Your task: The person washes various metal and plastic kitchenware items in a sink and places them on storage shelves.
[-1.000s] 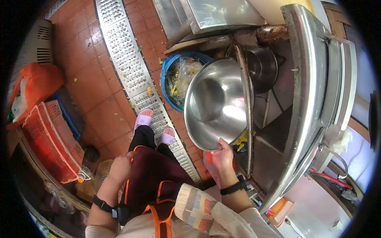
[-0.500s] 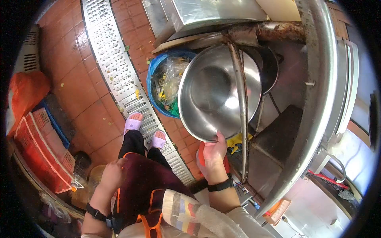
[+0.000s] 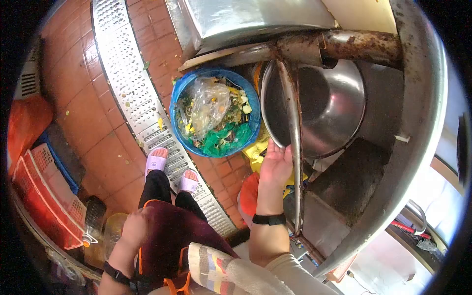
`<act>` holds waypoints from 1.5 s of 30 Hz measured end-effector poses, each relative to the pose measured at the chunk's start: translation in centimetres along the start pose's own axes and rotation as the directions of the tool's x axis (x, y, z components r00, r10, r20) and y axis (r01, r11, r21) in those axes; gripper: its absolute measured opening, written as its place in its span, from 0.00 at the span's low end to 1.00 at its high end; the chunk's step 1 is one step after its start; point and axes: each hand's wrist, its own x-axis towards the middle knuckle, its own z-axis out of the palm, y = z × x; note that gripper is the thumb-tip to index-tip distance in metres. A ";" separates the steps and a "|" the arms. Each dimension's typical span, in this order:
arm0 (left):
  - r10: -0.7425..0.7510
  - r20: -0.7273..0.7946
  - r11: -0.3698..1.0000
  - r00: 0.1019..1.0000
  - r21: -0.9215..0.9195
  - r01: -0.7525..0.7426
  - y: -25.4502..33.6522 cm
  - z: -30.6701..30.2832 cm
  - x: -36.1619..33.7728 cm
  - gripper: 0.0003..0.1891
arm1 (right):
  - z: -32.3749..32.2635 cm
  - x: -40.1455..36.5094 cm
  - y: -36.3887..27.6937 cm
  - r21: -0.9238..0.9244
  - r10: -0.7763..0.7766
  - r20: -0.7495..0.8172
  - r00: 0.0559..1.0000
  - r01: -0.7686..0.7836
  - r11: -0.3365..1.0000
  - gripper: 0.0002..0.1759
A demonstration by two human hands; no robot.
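A large steel bowl (image 3: 324, 113) sits under the metal counter, tilted, behind a rusty support bar (image 3: 291, 103). My right hand (image 3: 277, 164) touches the bowl's near rim with its fingers, palm up, thumb apart near the bar. To the left of the bowl is a blue-lined bin (image 3: 177, 132) holding a clear plastic bag, green netting and food scraps. My left hand (image 3: 135, 227) rests by my dark apron (image 3: 172, 231), its fingers curled; what they hold, if anything, is hidden.
A perforated drain cover (image 3: 130, 83) crosses the red tiled floor. Red crates (image 3: 49, 196) and a bottle (image 3: 93, 216) stand at the left. The steel counter edge (image 3: 418, 123) curves down the right. Yellow containers (image 3: 255, 153) lie beside the bin.
The bowl has moved right, farther under the counter, with my right hand at its rim. More of the bin now shows. My left hand stays near the apron.
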 end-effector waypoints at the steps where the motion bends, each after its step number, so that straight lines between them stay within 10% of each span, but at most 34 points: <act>1: 0.027 -0.031 1.000 0.999 -0.006 -0.027 -0.1 0.2 0.1 0.11 | -0.2 0.5 0.2 0.043 0.001 0.062 0.998 -0.003 0.999 0.17; 5: 0.011 -0.009 0.999 1.000 -0.032 -0.012 0.3 -0.2 0.1 0.12 | 1.9 1.3 1.0 0.042 -0.042 -0.195 0.980 0.051 0.998 0.15; 8: -0.001 -0.003 1.000 1.000 -0.021 0.001 -0.1 0.0 -0.1 0.13 | 1.3 1.6 0.9 0.090 -0.005 -0.024 1.000 0.007 0.996 0.16; 11: -0.033 0.032 0.999 0.999 -0.017 0.033 0.0 0.0 0.1 0.13 | 1.5 1.8 1.3 0.024 -0.017 -0.204 0.979 0.022 0.999 0.16; 14: -0.078 0.072 0.997 0.994 -0.024 0.080 0.2 -0.2 0.4 0.14 | -0.1 2.1 1.8 0.000 -0.033 0.105 0.994 0.033 0.999 0.16; 31: -0.074 0.081 0.995 0.994 -0.057 0.079 1.2 -1.1 -0.2 0.16 | 2.6 0.4 1.6 -0.283 0.079 -0.056 0.995 -0.092 0.955 0.16; 39: 0.149 -0.118 0.978 0.982 -0.130 -0.165 4.4 -4.0 -1.6 0.13 | 6.7 -7.2 -2.5 -0.171 0.559 0.056 0.827 -0.543 0.822 0.15; 45: 0.156 -0.352 0.952 0.923 -0.197 -0.236 12.7 -13.8 -6.5 0.14 | 11.3 -16.5 -16.7 -0.516 0.736 0.225 0.638 -0.563 0.646 0.13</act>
